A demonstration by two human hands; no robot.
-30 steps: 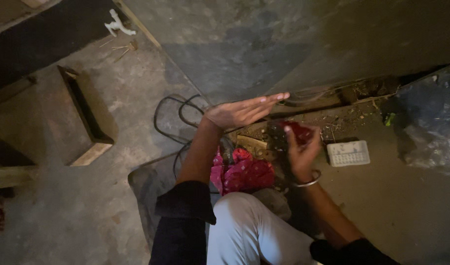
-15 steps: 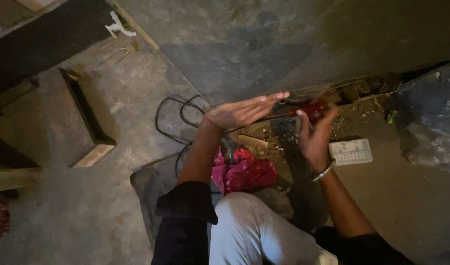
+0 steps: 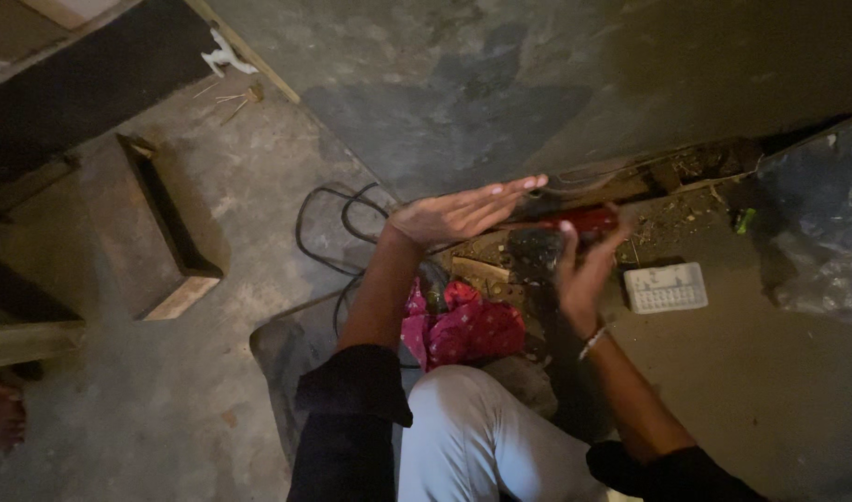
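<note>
**Flat palm above, red thing gripped below**

My left hand (image 3: 459, 212) hangs flat in the air, palm down, fingers straight and pressed together, holding nothing. My right hand (image 3: 582, 270) is raised just beside it, fingers curled around a red object (image 3: 589, 220) at the fingertips, right above a dark lump (image 3: 535, 253). Under my left forearm lies a pink cloth (image 3: 463, 325), against my pale trouser knee. A black cable (image 3: 338, 223) loops on the concrete floor (image 3: 166, 409) beyond my left wrist. A white ridged tray (image 3: 666, 287) sits just right of my right wrist, and crumpled clear plastic (image 3: 821, 232) lies farther right. An open wooden box (image 3: 161, 232) stands well off to my left.
</note>
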